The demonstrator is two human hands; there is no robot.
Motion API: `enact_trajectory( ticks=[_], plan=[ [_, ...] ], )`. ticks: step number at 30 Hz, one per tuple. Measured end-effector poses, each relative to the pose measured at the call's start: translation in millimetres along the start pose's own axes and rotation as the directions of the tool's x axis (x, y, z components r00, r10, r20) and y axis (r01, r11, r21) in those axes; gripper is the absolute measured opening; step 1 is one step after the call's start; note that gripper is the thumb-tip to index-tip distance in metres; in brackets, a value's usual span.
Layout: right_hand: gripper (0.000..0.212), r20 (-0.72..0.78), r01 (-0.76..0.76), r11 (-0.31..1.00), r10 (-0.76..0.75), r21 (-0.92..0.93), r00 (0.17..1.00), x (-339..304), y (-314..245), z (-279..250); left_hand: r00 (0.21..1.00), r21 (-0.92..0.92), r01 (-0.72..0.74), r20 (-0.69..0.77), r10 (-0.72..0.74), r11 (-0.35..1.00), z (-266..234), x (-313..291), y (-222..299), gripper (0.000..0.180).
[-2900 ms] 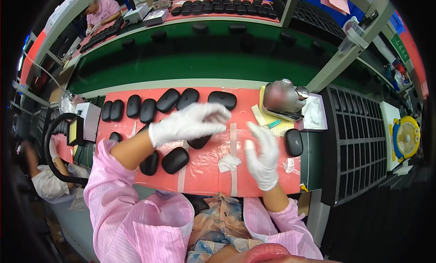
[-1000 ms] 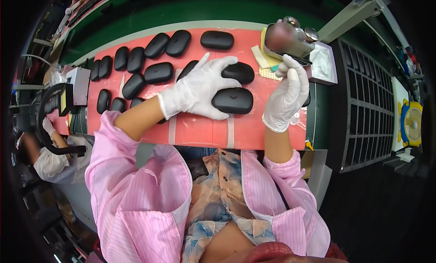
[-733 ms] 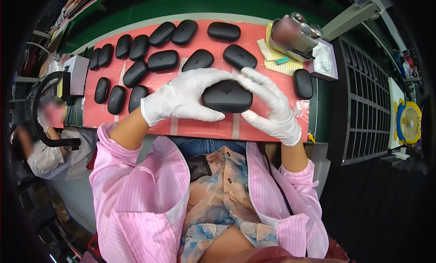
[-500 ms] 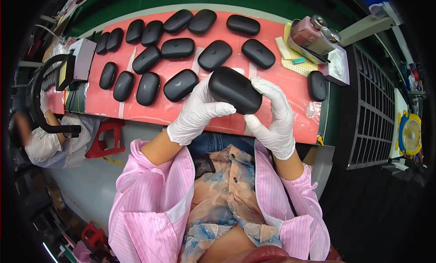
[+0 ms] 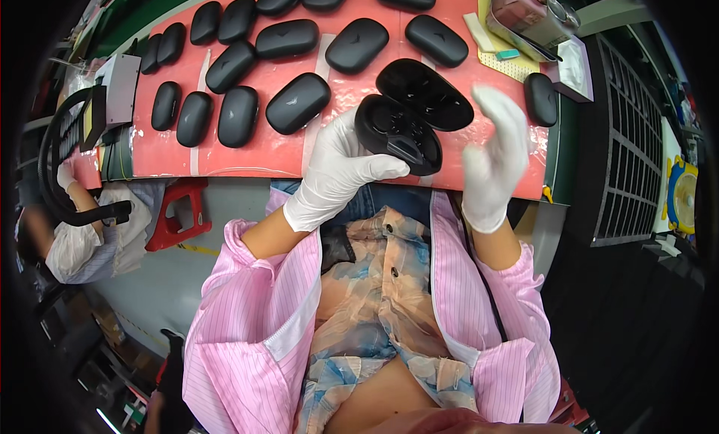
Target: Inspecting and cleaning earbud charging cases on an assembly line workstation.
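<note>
A black rounded case, like an earbud charging case, is held over the near part of the table with its hinged lid raised. Glossy black hollows show inside it. My left hand, in a white glove, grips the bottom half from the left, thumb along the near side. To the right of the case is my right hand, also gloved, apart from it, with thumb and fingers spread and nothing between them. Several closed black cases like it lie about the table, the nearest being one beyond my left hand.
Pink-red sheeting covers the table. At the far right stand a holder of metal-capped bottles, a yellow dotted pad and a tissue box. A grey box stands left. Another person's gloved hand shows farther left.
The case in my hands was closed; its lid now stands open. My right hand has let go of it and moved right, while my left hand keeps its hold. The view has shifted slightly.
</note>
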State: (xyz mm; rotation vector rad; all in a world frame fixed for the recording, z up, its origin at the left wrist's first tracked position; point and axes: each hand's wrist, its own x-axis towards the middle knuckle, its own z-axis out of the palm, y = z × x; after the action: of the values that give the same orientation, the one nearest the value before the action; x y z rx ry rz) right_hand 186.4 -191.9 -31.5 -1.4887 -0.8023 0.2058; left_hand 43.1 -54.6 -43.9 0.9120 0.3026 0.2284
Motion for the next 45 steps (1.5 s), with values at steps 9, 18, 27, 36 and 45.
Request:
enact_trajectory(
  ticks=[9,18,27,36,45],
  plan=[
    [0.011,0.253,0.253,0.923,-0.182,-0.289,0.950,-12,-19,-4,0.997,0.026,0.082,-0.001,-0.082,0.996,6,3,-2,0.054],
    [0.003,-0.040,0.222,0.420,-0.531,-0.880,0.846,-23,30,-120,0.947,-0.343,0.321,0.091,-0.309,0.883,-7,9,5,0.069],
    [0.025,-0.062,0.066,0.642,-0.174,-0.764,0.983,-42,18,-101,0.947,-0.413,0.203,0.313,-0.071,0.888,-5,7,-11,0.111],
    [0.033,0.304,0.357,0.763,-0.220,-0.539,0.927,5,35,13,0.924,-0.633,-0.069,0.251,0.289,0.771,-80,-71,-13,0.143],
    [0.023,0.520,0.485,0.574,-0.118,-0.660,0.846,-8,41,16,0.568,-0.561,-0.769,-0.820,-0.073,0.307,-281,-181,2,0.078]
  ],
)
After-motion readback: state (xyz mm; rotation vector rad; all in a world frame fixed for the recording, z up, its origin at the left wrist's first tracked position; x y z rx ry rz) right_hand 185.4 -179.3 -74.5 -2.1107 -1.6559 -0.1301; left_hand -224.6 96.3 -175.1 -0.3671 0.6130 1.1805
